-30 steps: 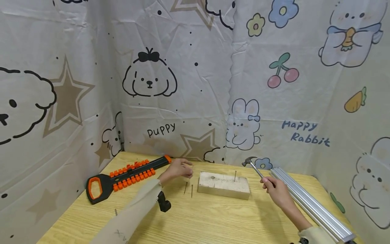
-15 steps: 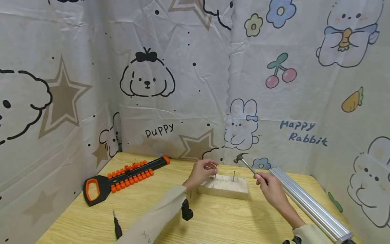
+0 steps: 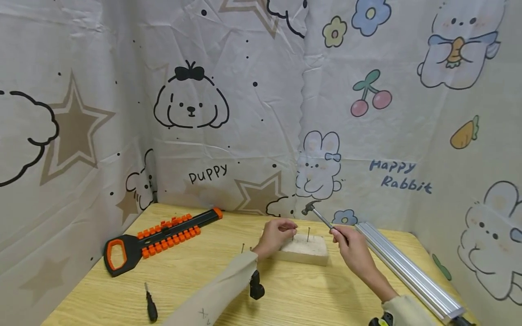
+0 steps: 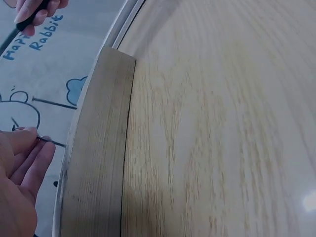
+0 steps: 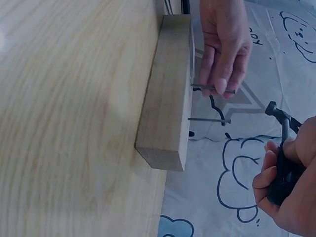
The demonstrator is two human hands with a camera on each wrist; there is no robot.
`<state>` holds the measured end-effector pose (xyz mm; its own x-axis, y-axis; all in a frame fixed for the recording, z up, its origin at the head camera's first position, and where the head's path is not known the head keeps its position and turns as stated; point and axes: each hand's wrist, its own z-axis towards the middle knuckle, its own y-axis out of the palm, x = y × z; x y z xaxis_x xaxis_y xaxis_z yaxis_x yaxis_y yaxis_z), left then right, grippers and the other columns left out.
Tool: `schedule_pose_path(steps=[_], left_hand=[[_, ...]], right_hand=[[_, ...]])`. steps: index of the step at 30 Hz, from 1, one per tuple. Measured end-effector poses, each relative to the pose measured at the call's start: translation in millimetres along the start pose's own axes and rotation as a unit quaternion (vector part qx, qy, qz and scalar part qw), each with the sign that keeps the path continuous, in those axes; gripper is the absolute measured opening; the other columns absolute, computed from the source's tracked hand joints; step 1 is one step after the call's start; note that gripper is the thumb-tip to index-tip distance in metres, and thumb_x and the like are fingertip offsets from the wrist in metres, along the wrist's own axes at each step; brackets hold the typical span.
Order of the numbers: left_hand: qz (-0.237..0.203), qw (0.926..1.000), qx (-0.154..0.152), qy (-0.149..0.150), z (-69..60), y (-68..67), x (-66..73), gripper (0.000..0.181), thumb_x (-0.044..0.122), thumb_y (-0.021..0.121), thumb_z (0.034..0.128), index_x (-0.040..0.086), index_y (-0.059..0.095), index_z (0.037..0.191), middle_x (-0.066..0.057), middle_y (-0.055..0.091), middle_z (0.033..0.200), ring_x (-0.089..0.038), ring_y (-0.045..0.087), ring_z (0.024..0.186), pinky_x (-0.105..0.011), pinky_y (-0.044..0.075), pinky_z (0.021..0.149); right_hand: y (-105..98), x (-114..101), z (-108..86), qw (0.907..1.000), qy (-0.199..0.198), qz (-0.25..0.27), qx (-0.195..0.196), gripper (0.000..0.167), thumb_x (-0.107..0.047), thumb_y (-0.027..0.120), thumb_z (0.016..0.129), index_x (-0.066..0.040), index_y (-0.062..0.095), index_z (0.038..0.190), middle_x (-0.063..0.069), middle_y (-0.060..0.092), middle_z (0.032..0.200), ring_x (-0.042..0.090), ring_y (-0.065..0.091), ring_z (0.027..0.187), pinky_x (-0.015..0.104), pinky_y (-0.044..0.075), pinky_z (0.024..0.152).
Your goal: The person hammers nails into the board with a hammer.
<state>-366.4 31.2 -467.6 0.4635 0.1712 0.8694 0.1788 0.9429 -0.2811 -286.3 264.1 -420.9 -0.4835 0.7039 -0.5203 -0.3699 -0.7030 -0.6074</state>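
A pale wooden block (image 3: pixel 303 258) lies on the table, with one nail (image 3: pixel 308 234) standing upright in its top. Left of that nail, my left hand (image 3: pixel 274 239) pinches a second nail (image 5: pixel 200 87) between thumb and fingers; its lower end meets the block's top. In my right hand (image 3: pixel 354 251) is a claw hammer (image 3: pixel 321 216), gripped by its dark handle. The hammer's head is raised above the block, apart from both nails. The left wrist view shows the pinched nail beside my fingertips (image 4: pixel 44 143).
Loose nails (image 3: pixel 243 247) lie left of the block, partly behind my left wrist. A black-handled screwdriver (image 3: pixel 151 305) is at the front left. Behind it lies a black and orange holder (image 3: pixel 175 233). A long silver metal bar (image 3: pixel 408 271) runs along the right side.
My left hand has moved right from beside the loose nails to the block, bringing a nail onto its top. The hammer has shifted slightly left. The screwdriver has come into fuller view.
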Motion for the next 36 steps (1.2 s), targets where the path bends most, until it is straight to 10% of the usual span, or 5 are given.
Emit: schedule_pose_path(steps=[14, 36], left_hand=[[-0.012, 0.9998, -0.007, -0.015, 4.8, 12.7, -1.0, 0.009, 0.005, 0.074, 0.0975, 0.002, 0.078, 0.104, -0.013, 0.079, 0.103, -0.022, 0.075, 0.091, -0.020, 0.058, 0.076], [-0.022, 0.9997, 0.001, -0.015, 4.1, 19.6, -2.3, 0.015, 0.003, 0.073, 0.0975, -0.007, 0.076, 0.108, -0.016, 0.079, 0.102, -0.031, 0.076, 0.092, -0.019, 0.058, 0.077]], right_hand=[[-2.0, 1.0, 0.1, 0.9936, -0.085, -0.075, 0.006, 0.012, 0.003, 0.068, 0.098, -0.006, 0.072, 0.090, -0.002, 0.061, 0.074, 0.007, 0.050, 0.068, 0.029, 0.044, 0.058], [-6.8, 6.9, 1.9, 0.9916, -0.081, -0.097, -0.030, 0.018, 0.001, 0.067, 0.100, -0.009, 0.066, 0.085, -0.001, 0.056, 0.072, 0.005, 0.044, 0.066, 0.027, 0.041, 0.058]])
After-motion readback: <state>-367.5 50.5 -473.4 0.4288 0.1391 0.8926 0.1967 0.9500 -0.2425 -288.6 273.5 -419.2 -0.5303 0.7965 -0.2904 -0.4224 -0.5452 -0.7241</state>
